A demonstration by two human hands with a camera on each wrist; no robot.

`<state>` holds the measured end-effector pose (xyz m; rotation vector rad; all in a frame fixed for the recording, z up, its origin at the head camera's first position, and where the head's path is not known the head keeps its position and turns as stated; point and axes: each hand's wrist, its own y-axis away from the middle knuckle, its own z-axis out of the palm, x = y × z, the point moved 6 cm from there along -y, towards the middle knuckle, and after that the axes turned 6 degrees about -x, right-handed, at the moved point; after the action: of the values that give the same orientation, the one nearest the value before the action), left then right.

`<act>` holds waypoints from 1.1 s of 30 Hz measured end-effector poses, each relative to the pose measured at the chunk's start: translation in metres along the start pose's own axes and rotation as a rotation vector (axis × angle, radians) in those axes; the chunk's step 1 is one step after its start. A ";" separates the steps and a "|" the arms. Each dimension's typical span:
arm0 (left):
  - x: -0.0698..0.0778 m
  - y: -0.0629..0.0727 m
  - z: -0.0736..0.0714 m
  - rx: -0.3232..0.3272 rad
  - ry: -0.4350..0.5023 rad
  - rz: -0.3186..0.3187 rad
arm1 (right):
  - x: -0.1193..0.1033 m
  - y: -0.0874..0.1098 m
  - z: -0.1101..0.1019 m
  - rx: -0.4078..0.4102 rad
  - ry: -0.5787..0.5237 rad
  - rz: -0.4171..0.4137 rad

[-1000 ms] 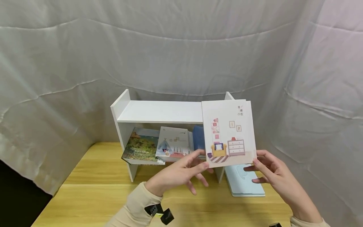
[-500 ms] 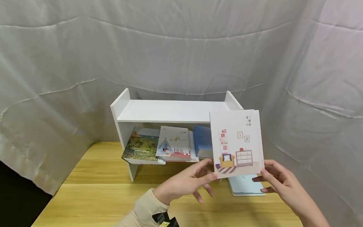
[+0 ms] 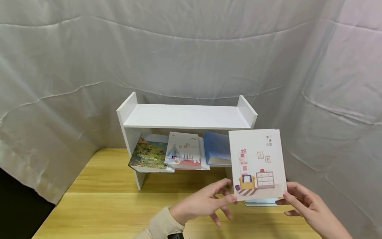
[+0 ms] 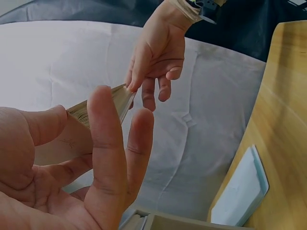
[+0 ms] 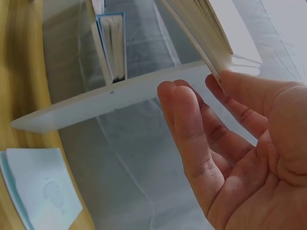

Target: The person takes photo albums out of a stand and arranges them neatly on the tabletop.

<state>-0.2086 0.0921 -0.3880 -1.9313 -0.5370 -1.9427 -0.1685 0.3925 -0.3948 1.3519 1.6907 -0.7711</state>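
From my remote seat I saw the left hand (image 3: 207, 201) pinching the white illustrated book (image 3: 250, 162) at its lower left corner, thumb in front, other fingers spread loose. The right hand (image 3: 311, 207) pinched the lower right corner likewise. Book sat in the air, smooth flat cover, thick page block, before the right end of the white shelf (image 3: 185, 116). Below it, near the right edge of the wood-grain table (image 3: 104, 212), I had a pale blue notebook (image 3: 261, 201), partly hidden. Shelf's lower tier, left to right: glossy landscape photo album (image 3: 150, 151), white tent-print album (image 3: 185, 151), blue album (image 3: 218, 149). Creased grey fabric (image 3: 191, 69) hung behind.
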 end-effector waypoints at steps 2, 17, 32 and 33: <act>-0.002 -0.001 0.001 0.007 -0.001 -0.002 | 0.005 0.002 0.000 -0.005 0.011 0.004; -0.027 -0.003 0.012 0.012 0.035 -0.064 | 0.036 0.013 0.008 -0.104 -0.120 0.094; -0.051 -0.001 0.021 0.032 0.075 -0.122 | 0.082 0.022 0.028 -0.103 -0.207 0.252; -0.053 -0.001 0.021 0.033 0.078 -0.127 | 0.085 0.022 0.029 -0.107 -0.211 0.254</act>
<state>-0.1899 0.1023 -0.4413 -1.8333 -0.6796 -2.0634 -0.1484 0.4123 -0.4826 1.3300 1.3464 -0.6426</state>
